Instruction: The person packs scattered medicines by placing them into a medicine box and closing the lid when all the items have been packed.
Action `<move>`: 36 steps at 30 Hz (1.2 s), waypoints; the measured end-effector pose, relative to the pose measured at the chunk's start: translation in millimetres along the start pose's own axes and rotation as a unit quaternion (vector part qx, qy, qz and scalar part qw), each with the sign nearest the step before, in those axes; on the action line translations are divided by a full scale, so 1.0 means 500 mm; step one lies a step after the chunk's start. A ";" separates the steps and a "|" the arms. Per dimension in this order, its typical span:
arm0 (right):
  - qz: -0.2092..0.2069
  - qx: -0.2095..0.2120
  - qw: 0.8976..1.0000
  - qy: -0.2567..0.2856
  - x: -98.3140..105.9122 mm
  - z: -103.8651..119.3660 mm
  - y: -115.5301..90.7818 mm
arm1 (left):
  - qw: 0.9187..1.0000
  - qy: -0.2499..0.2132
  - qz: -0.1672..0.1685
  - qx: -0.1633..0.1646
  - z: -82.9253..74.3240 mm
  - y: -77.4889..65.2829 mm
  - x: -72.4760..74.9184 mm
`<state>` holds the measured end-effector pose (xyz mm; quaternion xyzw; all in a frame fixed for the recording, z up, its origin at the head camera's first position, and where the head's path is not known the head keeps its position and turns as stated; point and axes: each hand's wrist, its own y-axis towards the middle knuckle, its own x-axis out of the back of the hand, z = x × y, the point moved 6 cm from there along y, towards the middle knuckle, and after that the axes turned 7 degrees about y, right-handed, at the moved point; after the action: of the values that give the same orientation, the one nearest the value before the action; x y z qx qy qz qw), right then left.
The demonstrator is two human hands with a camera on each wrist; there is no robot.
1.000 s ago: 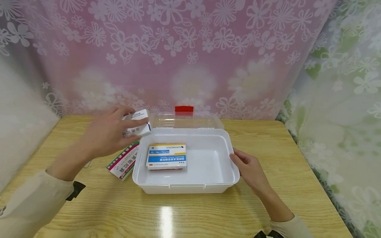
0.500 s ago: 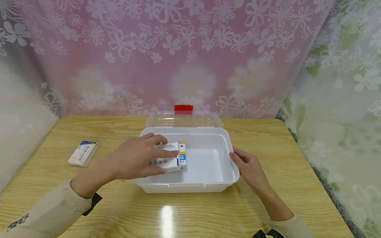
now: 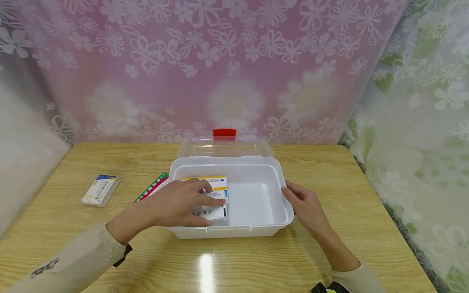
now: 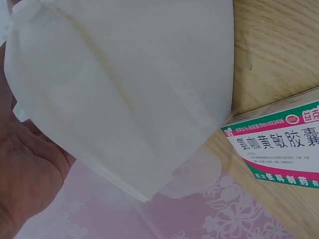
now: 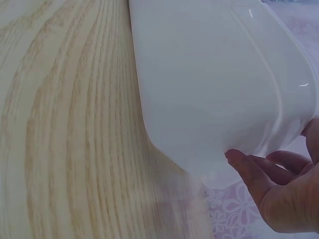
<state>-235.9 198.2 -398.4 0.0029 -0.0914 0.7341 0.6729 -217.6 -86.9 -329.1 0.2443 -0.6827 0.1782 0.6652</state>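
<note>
A white plastic storage box point(image 3: 256, 232) stands on the table with its clear lid point(image 3: 249, 147) folded back. Inside its left half, my left hand point(image 3: 179, 201) grips a white medicine box point(image 3: 216, 215) with dark print. Under and behind that lies a blue, yellow and white medicine box point(image 3: 216, 182), partly covered. My right hand point(image 3: 305, 205) holds the storage box by its right rim; in the right wrist view that hand's fingers point(image 5: 249, 174) rest on the outer wall just below the rim.
A green, pink and white medicine box point(image 4: 284, 144) lies beside the storage box on the left, partly behind my left arm. Farther left on the wooden table point(image 3: 329, 171) is a small white and blue medicine box point(image 3: 101, 190). A pink floral curtain point(image 3: 234, 89) hangs behind.
My left hand has carried the white medicine box rightward from the storage box's left edge into it, then lowered it toward the front. My right hand has stayed at the rim.
</note>
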 end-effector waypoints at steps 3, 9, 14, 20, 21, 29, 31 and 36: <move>0.000 0.000 1.000 0.002 0.000 0.000 0.000 | 0.999 -0.020 0.022 0.017 0.009 0.002 -0.011; -0.002 0.001 1.000 -0.002 -0.001 -0.001 0.000 | 0.995 -0.061 0.068 0.032 0.019 0.003 -0.028; -0.002 0.002 1.000 -0.010 -0.001 -0.002 0.001 | 0.992 -0.100 0.080 0.011 0.017 0.003 -0.038; -0.011 0.002 1.000 -0.011 -0.001 -0.004 0.005 | 0.989 -0.115 0.095 0.014 0.021 0.003 -0.050; -0.011 0.002 1.000 -0.010 -0.002 -0.005 0.006 | 0.989 -0.113 0.097 0.018 0.022 0.003 -0.052; -0.025 0.009 0.999 -0.017 -0.006 -0.003 0.005 | 0.994 -0.067 0.081 0.014 0.020 0.000 -0.059; -0.031 0.010 0.999 -0.024 -0.007 0.000 0.002 | 0.996 -0.054 0.074 0.010 0.019 0.002 -0.059; -0.043 0.017 0.998 -0.040 -0.005 0.008 -0.002 | 0.997 -0.022 0.067 -0.013 0.017 0.007 -0.060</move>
<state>-235.2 195.1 -394.7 0.0478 -0.1051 0.7053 0.6994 -226.4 -86.0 -359.2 0.1931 -0.7139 0.2080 0.6401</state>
